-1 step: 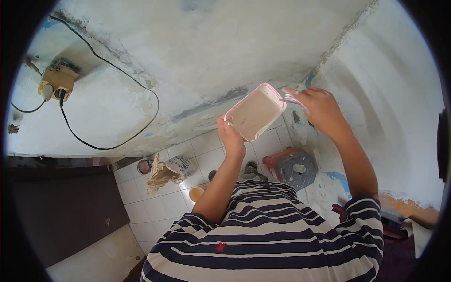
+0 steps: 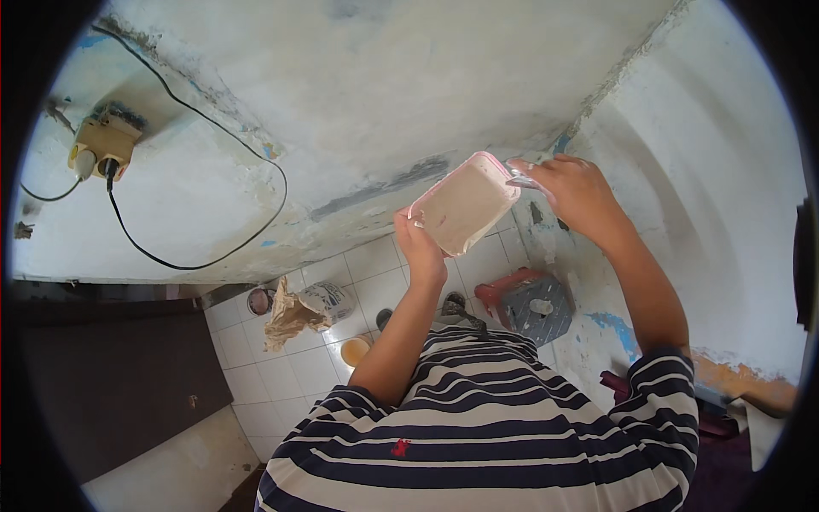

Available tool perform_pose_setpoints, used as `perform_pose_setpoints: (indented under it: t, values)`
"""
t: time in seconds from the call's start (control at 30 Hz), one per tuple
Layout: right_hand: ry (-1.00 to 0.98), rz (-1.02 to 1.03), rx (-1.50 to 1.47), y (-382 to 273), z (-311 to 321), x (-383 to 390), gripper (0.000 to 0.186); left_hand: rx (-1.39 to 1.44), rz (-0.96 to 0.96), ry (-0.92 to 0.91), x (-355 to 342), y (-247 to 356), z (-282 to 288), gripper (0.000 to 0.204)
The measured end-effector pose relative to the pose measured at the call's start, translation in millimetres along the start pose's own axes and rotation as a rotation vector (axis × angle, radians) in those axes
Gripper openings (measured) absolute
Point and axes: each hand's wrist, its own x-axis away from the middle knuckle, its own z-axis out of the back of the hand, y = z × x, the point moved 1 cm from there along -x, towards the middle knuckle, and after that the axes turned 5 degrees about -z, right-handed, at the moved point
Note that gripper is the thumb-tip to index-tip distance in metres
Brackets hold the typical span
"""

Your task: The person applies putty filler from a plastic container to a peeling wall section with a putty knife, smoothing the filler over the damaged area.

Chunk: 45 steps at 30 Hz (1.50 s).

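My left hand [image 2: 421, 247] grips the lower left edge of a shallow rectangular tray [image 2: 465, 209] with a pink rim, held tilted in front of the wall. Pale beige paste coats the tray's inside, with white smears along its rim. At the tray's upper right corner, my right hand [image 2: 580, 192] is closed around a putty knife [image 2: 527, 181] whose thin blade meets or nearly meets the rim. White residue marks the fingers of my right hand, and the knife's handle is mostly hidden by them.
Patchy plastered walls [image 2: 426, 77] meet ahead and at right. A socket box [image 2: 104, 149] with plugged cables hangs at left. On the tiled floor [image 2: 299, 375] are a torn paper bag [image 2: 294, 317], a beige-filled cup [image 2: 355, 350] and a grey-red step stool [image 2: 533, 307]. A dark panel [image 2: 111, 384] stands left.
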Motion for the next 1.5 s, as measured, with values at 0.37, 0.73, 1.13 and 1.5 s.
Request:
perform_pose_setpoints:
  t: [0.37, 0.73, 1.13, 1.5]
  values:
    - [-0.350, 0.276, 0.087, -20, -36, -30, 0.025, -0.079, 0.068, 0.021, 23, -8, -17, 0.018]
    - [-0.787, 0.166, -0.147, -48, -47, -46, 0.024, -0.177, 0.127, 0.051, 40, -52, -9, 0.020]
    - [-0.943, 0.041, -0.674, -19, -87, -52, 0.020, -0.275, 0.219, 0.027, 37, -47, 6, 0.027]
    - [-0.908, -0.006, -0.755, -16, -96, -53, 0.030, -0.382, 0.192, -0.055, 25, -37, 10, 0.030]
